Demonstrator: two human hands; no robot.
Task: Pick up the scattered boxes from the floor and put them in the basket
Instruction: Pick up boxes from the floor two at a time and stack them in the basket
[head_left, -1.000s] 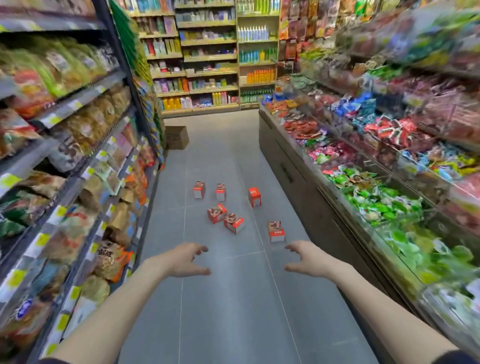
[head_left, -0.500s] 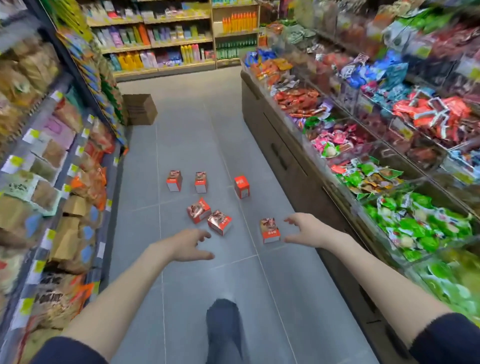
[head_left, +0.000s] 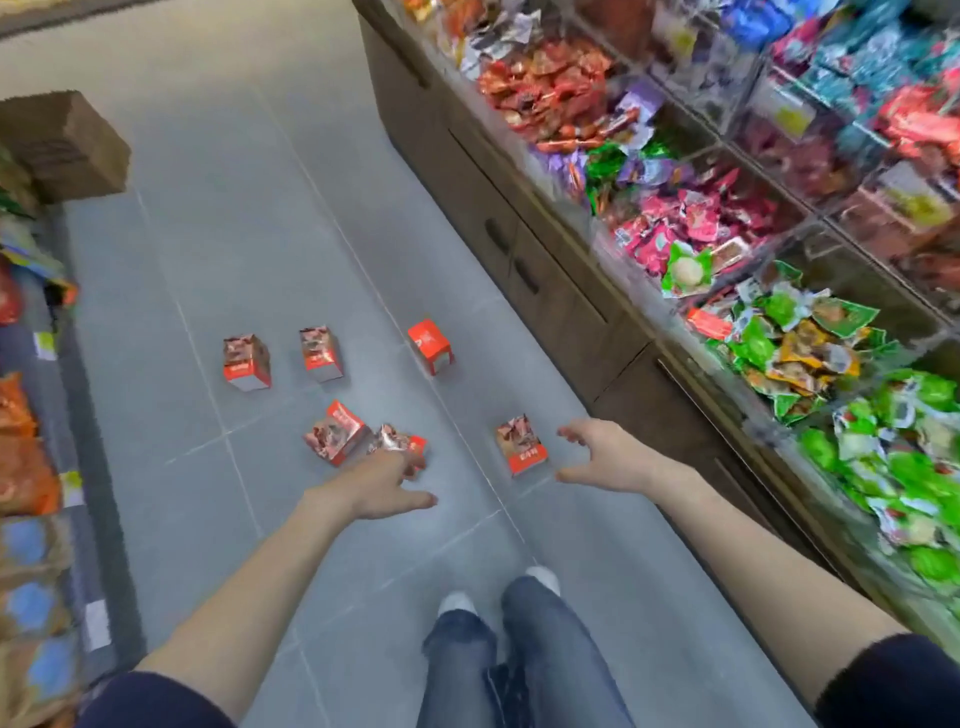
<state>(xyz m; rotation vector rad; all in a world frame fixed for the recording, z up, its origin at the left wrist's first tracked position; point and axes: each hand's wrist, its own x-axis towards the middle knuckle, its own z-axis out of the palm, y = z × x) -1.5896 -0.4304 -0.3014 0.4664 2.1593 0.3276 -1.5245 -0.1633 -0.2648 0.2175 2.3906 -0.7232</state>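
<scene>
Fig.: aisle floor (head_left: 291, 249) w/ six red boxes (head_left: 247, 362), three in far row, three nearer. L hand (head_left: 382, 483): fingers loosely extended, thumb out, tips overlapping middle near box (head_left: 402, 440); contact can't be told, no grip seen. R hand (head_left: 605, 457): fingers and thumb spread wide, empty, just beside right near box (head_left: 520, 446), not touching.

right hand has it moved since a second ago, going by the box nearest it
Yes. The right hand has gone forward: it was short of the nearest box, and now it is level with it, on its right, open and holding nothing.
</scene>
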